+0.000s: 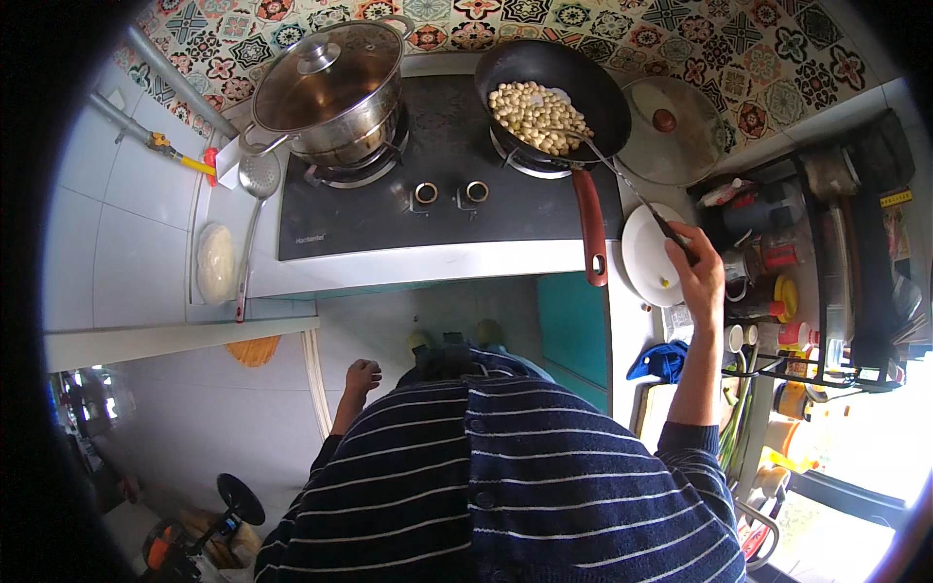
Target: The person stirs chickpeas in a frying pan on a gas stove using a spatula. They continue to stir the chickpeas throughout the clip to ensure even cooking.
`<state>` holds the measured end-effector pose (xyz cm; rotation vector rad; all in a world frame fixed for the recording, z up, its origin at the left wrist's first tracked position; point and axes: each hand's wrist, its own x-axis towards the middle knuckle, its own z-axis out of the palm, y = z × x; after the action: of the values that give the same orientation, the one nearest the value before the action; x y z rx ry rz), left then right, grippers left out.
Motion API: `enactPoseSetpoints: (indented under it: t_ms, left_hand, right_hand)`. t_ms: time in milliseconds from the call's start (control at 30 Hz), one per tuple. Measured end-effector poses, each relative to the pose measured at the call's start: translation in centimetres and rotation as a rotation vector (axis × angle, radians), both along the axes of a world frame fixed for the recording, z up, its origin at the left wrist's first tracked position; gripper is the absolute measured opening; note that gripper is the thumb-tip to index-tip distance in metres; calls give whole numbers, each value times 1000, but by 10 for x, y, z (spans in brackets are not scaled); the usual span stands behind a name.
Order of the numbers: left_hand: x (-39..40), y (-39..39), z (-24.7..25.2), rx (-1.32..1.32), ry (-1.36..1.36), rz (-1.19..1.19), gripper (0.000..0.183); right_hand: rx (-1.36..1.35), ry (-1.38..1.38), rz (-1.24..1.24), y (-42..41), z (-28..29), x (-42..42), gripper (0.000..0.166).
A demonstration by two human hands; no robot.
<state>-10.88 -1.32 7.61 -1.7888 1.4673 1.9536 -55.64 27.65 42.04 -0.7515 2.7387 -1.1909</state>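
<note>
My right hand (701, 270) grips the dark handle of a metal cooking utensil (628, 181), whose head rests among pale beans or nuts (536, 113) in a black wok (609, 109). The wok stands on the right burner, and its red handle (592, 226) points towards me. What kind of head the utensil has is hidden by the beans or nuts. Beneath my right hand lies a white plate (641, 255) with a small yellow-green scrap on it. My left hand (363, 377) hangs beside my body with loosely curled fingers, holding nothing that I can see.
On the left burner of the black gas hob (350, 226) stands a lidded steel pot (342, 131). A skimmer (259, 178) and a pale wrapped lump (216, 262) lie left of it. A glass lid (678, 138) leans behind the plate. A blue cloth (660, 361) and a black rack (820, 291) are at right.
</note>
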Motion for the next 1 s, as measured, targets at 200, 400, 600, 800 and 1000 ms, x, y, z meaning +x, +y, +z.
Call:
enactPoseSetpoints:
  t_ms: [200, 400, 600, 800, 1000]
  left_hand:
    - [29, 6, -16, -184, -4, -335, 20]
    - [97, 19, -107, 51, -57, 29, 24]
    - [79, 16, -71, -14, -111, -129, 24]
    - [52, 19, -20, 25, -101, -66, 25]
    - [69, 29, -55, 121, 24, 18, 24]
  right_hand:
    - [163, 26, -19, -5, 26, 14, 28]
    - [355, 181, -74, -73, -15, -7, 23]
    - [271, 322, -142, -105, -72, -44, 25]
    - [163, 214, -181, -49, -52, -59, 27]
    - [-197, -437, -198, -50, -63, -99, 24]
